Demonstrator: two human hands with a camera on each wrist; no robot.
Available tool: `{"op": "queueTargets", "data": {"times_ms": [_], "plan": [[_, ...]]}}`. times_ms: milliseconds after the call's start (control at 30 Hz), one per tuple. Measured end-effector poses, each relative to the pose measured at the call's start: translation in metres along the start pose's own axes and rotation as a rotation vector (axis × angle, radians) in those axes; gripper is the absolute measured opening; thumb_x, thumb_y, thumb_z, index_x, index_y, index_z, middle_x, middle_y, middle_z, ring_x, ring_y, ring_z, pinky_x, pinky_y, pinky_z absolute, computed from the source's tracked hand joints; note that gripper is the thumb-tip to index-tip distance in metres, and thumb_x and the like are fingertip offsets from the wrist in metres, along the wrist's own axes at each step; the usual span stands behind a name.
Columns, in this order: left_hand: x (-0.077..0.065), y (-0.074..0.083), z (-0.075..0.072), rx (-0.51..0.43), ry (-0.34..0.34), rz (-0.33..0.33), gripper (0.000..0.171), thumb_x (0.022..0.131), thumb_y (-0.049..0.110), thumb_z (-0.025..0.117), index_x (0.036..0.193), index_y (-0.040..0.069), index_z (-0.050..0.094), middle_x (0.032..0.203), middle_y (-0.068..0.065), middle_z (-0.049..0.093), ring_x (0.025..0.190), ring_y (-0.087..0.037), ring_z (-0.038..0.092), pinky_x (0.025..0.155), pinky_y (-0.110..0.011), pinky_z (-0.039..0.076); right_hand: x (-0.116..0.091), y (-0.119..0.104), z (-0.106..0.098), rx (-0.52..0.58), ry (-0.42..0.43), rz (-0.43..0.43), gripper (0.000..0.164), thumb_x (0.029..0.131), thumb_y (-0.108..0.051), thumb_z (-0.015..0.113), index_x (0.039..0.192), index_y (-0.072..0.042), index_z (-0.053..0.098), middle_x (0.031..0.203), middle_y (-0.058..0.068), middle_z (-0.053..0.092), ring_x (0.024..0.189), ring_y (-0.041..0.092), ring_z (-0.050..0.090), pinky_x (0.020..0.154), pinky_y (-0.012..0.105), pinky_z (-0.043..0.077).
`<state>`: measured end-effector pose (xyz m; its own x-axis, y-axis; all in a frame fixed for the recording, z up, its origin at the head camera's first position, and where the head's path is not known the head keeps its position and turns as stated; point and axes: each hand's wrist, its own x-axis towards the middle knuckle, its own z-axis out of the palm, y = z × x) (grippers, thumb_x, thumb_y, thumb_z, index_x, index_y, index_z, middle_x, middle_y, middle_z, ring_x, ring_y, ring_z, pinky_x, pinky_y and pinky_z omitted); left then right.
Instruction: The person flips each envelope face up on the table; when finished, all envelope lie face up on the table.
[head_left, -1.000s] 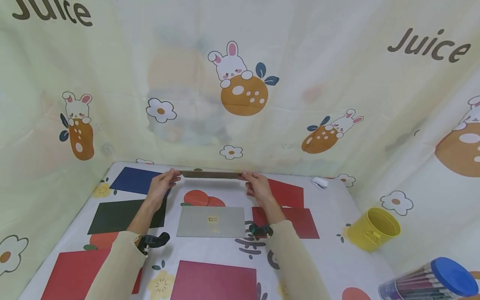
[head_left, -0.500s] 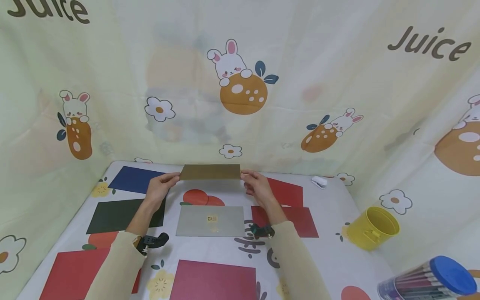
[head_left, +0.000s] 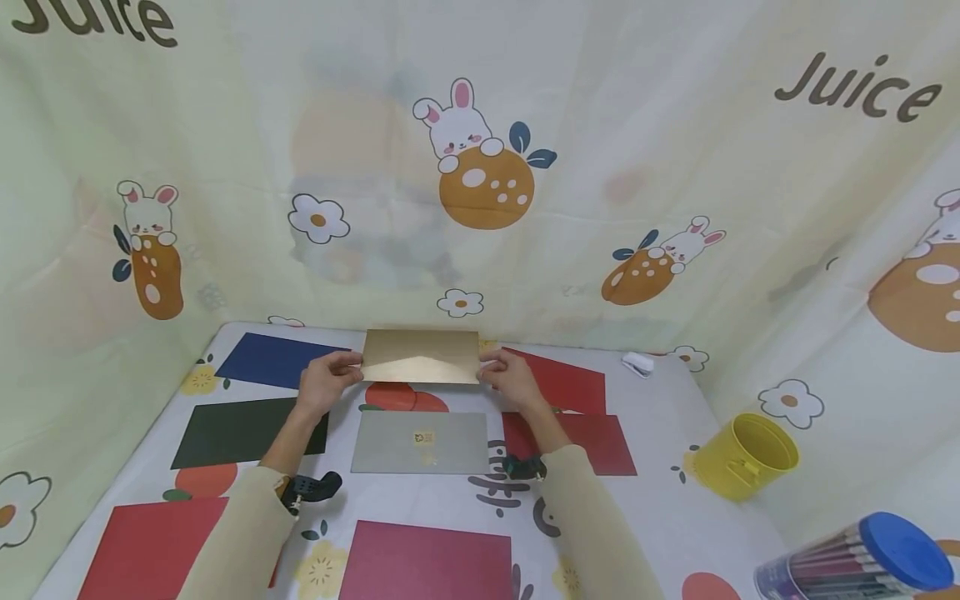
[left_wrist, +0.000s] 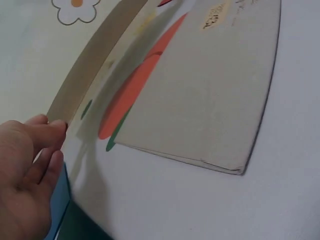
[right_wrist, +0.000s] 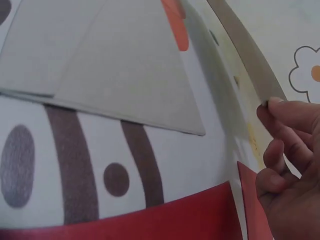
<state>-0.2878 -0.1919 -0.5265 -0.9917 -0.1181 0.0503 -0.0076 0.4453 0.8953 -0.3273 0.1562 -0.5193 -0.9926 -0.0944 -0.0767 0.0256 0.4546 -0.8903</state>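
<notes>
A shiny gold envelope (head_left: 420, 357) is held up above the far part of the table, tilted with its face toward the head camera. My left hand (head_left: 327, 383) pinches its left edge, and my right hand (head_left: 513, 379) pinches the right edge. From the left wrist, the envelope shows as a narrow brown strip (left_wrist: 92, 65) between thumb and finger. A similar pinch by the right hand (right_wrist: 295, 155) appears in the right wrist view. Nearer to me, a grey envelope (head_left: 408, 457) with a small yellow label lies flat; its seams show in the right wrist view.
Blue (head_left: 262, 358) and dark green (head_left: 232, 437) rectangles lie left, with a red one (head_left: 150, 542) nearer. Two red pieces, one behind (head_left: 573, 379) and one in front (head_left: 600, 450), lie right. A pink rectangle (head_left: 427, 562), white stapler (head_left: 638, 364), yellow bucket (head_left: 723, 467) and pen tub (head_left: 847, 558) surround.
The gold envelope, seen nearly edge-on a second ago, has tilted so that its face shows, its near edge coming lower and closer. Both hands keep their pinch on it.
</notes>
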Motion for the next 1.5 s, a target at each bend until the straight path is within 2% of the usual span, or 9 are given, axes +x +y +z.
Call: {"op": "queueTargets", "data": {"times_ms": [267, 500, 667, 1067, 1333, 1500], "plan": [[0.002, -0.003, 0.007, 0.07, -0.058, 0.03, 0.048, 0.088, 0.002, 0.075, 0.134, 0.009, 0.063, 0.125, -0.014, 0.069, 0.109, -0.029, 0.068, 0.084, -0.041, 0.058, 0.002, 0.008, 0.005, -0.195, 0.025, -0.02, 0.036, 0.09, -0.019, 0.076, 0.123, -0.01, 0.066, 0.096, 0.002, 0.072, 0.086, 0.02, 0.065, 0.073, 0.033, 0.054], [0.001, -0.006, 0.012, 0.13, -0.056, 0.031, 0.053, 0.086, -0.001, 0.076, 0.136, 0.007, 0.06, 0.122, -0.014, 0.07, 0.106, -0.029, 0.069, 0.089, -0.045, 0.056, 0.003, 0.013, 0.009, -0.301, 0.032, -0.033, 0.035, 0.089, -0.021, 0.075, 0.122, -0.011, 0.065, 0.094, 0.001, 0.07, 0.085, 0.019, 0.063, 0.072, 0.033, 0.055], [0.002, -0.005, 0.015, 0.154, -0.059, 0.062, 0.054, 0.085, -0.004, 0.076, 0.136, 0.004, 0.06, 0.121, -0.015, 0.071, 0.105, -0.029, 0.069, 0.089, -0.044, 0.056, 0.002, 0.012, 0.01, -0.322, 0.031, -0.031, 0.035, 0.089, -0.019, 0.076, 0.121, -0.009, 0.067, 0.095, 0.003, 0.07, 0.087, 0.02, 0.064, 0.075, 0.033, 0.057], [0.003, -0.004, 0.015, 0.169, -0.076, 0.054, 0.053, 0.086, -0.005, 0.074, 0.136, 0.003, 0.059, 0.12, -0.016, 0.072, 0.105, -0.028, 0.07, 0.091, -0.045, 0.055, 0.005, 0.007, 0.013, -0.379, -0.006, -0.026, 0.036, 0.09, -0.014, 0.075, 0.124, -0.009, 0.066, 0.097, 0.004, 0.069, 0.091, 0.021, 0.063, 0.08, 0.035, 0.057], [0.004, -0.004, 0.015, 0.168, -0.089, 0.042, 0.051, 0.088, -0.004, 0.072, 0.136, 0.003, 0.059, 0.122, -0.016, 0.071, 0.107, -0.028, 0.07, 0.091, -0.044, 0.056, 0.004, 0.005, 0.014, -0.381, -0.009, 0.002, 0.038, 0.09, -0.015, 0.075, 0.126, -0.011, 0.065, 0.099, 0.004, 0.069, 0.092, 0.021, 0.063, 0.08, 0.034, 0.057], [0.005, -0.006, 0.015, 0.175, -0.094, 0.042, 0.05, 0.088, -0.004, 0.073, 0.136, 0.003, 0.059, 0.123, -0.016, 0.07, 0.107, -0.028, 0.07, 0.092, -0.044, 0.055, 0.003, 0.005, 0.014, -0.383, -0.011, -0.009, 0.037, 0.091, -0.014, 0.075, 0.126, -0.01, 0.065, 0.101, 0.005, 0.069, 0.094, 0.022, 0.063, 0.082, 0.036, 0.057]]}}
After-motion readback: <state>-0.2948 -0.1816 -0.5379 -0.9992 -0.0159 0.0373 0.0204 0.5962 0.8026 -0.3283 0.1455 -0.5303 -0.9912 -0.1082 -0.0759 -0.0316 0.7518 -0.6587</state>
